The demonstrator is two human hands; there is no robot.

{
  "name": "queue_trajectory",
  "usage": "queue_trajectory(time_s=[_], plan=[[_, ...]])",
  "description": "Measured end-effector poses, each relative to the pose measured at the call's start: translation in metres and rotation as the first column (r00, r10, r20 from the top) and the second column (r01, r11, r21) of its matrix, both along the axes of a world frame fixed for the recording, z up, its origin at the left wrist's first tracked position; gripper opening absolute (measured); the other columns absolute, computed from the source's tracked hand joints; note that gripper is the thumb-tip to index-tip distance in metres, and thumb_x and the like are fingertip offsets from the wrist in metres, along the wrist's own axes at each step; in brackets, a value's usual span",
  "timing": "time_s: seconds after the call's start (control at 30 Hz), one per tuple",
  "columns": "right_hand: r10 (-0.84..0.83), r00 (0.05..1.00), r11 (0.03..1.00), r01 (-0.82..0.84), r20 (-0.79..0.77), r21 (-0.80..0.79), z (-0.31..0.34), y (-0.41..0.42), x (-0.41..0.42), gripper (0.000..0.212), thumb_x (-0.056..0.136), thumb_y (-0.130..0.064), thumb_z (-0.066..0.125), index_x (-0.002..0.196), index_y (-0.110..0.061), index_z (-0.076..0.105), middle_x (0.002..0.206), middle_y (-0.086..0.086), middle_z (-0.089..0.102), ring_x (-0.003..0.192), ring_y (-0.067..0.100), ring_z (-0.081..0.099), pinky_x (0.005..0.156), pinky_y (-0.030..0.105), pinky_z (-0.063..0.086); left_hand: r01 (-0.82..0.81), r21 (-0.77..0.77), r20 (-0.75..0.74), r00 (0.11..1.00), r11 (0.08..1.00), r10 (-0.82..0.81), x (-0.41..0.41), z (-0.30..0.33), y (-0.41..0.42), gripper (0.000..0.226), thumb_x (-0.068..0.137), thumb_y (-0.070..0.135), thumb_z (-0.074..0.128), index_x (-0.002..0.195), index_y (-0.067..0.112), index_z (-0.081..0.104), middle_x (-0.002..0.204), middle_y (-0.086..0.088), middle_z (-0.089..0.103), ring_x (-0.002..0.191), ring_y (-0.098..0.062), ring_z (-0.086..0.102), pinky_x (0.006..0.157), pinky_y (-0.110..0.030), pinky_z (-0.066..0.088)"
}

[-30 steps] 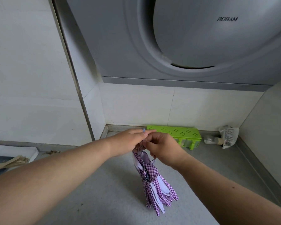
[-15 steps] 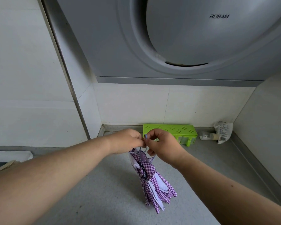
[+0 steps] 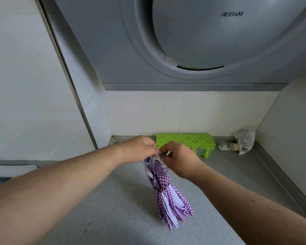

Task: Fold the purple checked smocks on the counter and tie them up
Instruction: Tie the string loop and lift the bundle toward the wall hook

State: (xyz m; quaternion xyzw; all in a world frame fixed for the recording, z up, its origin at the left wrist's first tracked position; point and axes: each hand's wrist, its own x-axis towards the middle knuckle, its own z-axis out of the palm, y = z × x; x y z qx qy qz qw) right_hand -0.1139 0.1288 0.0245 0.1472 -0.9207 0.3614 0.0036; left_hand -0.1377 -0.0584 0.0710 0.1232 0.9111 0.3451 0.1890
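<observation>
I see my left hand (image 3: 140, 149) curled, its fingertips pinching the top of the purple checked smocks (image 3: 163, 190) at the middle of the frame. My right hand (image 3: 177, 159) meets it there, thumb and forefinger nipping a thin pale strip at the same gathered top; whether that strip is a tie or part of the cloth I cannot tell. The two hands touch at the fingertips.

The smocks hang straight down from that pinch as a narrow bunched bundle, below both hands, the lower ends fanning out in loose flaps over the surface (image 3: 122, 218) at lower centre. The cloth is thin gingham, purple and white, with plain pale lining showing between the folds.

The surface is speckled grey and matte. Behind the hands, against the white tiled wall, sits a bright green plastic rack (image 3: 193, 139) with clover-shaped perforations. To its right lies a crumpled white packet (image 3: 245, 142). A smooth grey range hood (image 3: 210, 41) marked ROBAM fills the upper frame.
</observation>
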Motion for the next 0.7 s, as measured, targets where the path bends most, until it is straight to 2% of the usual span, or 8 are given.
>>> queue_trajectory(time_s=[0.1,0.17,0.27,0.3,0.4,0.5,0.6,0.7], plan=[[-0.025,0.999,0.999,0.027,0.046,-0.033,-0.003,-0.001,-0.001,0.035,0.089,-0.003,0.058,0.075,-0.033,0.067,0.093,-0.01,0.062,0.077,0.008,0.059,0.069,0.026,0.046,-0.013,-0.003,-0.002,1.0,1.0,0.013,0.0,-0.005,-0.001,0.02,0.099,0.033,0.065,0.083,0.027,0.075,0.102,-0.011,0.077,0.085,-0.013,0.061,0.079,-0.03,0.043],[-0.027,0.991,0.993,0.041,0.132,-0.109,-0.005,0.0,-0.001,0.03,0.087,-0.003,0.06,0.073,-0.029,0.064,0.083,-0.006,0.068,0.069,0.014,0.062,0.065,0.031,0.049,-0.011,0.016,0.002,1.0,1.0,0.011,0.0,-0.008,-0.002,0.02,0.1,0.032,0.064,0.083,0.027,0.074,0.1,-0.008,0.077,0.088,-0.012,0.061,0.083,-0.03,0.043],[0.009,0.982,0.953,0.049,0.189,-0.299,-0.01,-0.002,0.001,0.011,0.092,-0.017,0.071,0.085,-0.02,0.063,0.075,-0.005,0.068,0.059,0.005,0.056,0.059,0.025,0.047,-0.045,0.025,0.018,0.999,0.999,0.045,0.003,-0.01,-0.003,0.019,0.101,0.033,0.064,0.083,0.027,0.071,0.059,0.019,0.062,0.066,-0.001,0.053,0.064,-0.024,0.037],[0.007,0.979,0.922,0.073,0.205,-0.38,-0.012,-0.003,0.002,0.011,0.097,-0.021,0.068,0.088,-0.017,0.064,0.075,-0.005,0.069,0.059,0.007,0.057,0.06,0.026,0.048,-0.057,0.019,0.027,0.998,0.998,0.057,0.004,-0.01,-0.002,0.018,0.1,0.033,0.065,0.085,0.027,0.071,0.052,0.02,0.054,0.058,0.001,0.047,0.059,-0.025,0.034],[-0.002,0.947,0.794,0.196,0.32,-0.575,-0.012,-0.004,0.001,0.024,0.106,-0.022,0.055,0.087,-0.014,0.066,0.075,-0.001,0.066,0.057,0.014,0.056,0.064,0.032,0.049,-0.072,0.024,0.038,0.997,0.997,0.072,0.007,-0.013,-0.004,0.018,0.101,0.031,0.063,0.088,0.024,0.074,0.053,0.014,0.046,0.052,-0.006,0.04,0.055,-0.028,0.029],[0.112,0.894,0.659,0.26,0.434,-0.706,-0.013,-0.004,0.002,0.021,0.107,-0.018,0.054,0.091,-0.01,0.066,0.085,0.009,0.063,0.058,0.016,0.055,0.066,0.035,0.05,-0.086,0.04,0.056,0.995,0.995,0.084,0.011,-0.015,-0.008,0.018,0.102,0.027,0.062,0.09,0.023,0.074,0.044,0.015,0.042,0.043,-0.004,0.036,0.051,-0.027,0.027],[0.173,0.896,0.713,0.173,0.41,-0.679,-0.021,-0.003,0.004,0.01,0.1,-0.002,0.058,0.101,-0.008,0.065,0.089,0.01,0.06,0.063,0.017,0.056,0.067,0.036,0.05,-0.106,0.129,0.102,0.99,0.986,0.093,0.013,-0.019,-0.01,0.024,0.103,0.018,0.057,0.083,0.022,0.07,0.048,0.015,0.037,0.045,-0.006,0.032,0.05,-0.026,0.026],[0.159,0.922,0.793,0.094,0.353,-0.602,-0.025,-0.004,0.007,0.029,0.087,0.005,0.061,0.111,-0.012,0.064,0.097,0.008,0.061,0.07,0.017,0.06,0.071,0.039,0.054,-0.151,0.204,0.16,0.98,0.967,0.119,0.016,-0.021,-0.009,0.025,0.104,0.018,0.056,0.081,0.02,0.066,0.05,0.013,0.039,0.047,-0.008,0.029,0.051,-0.027,0.023]])
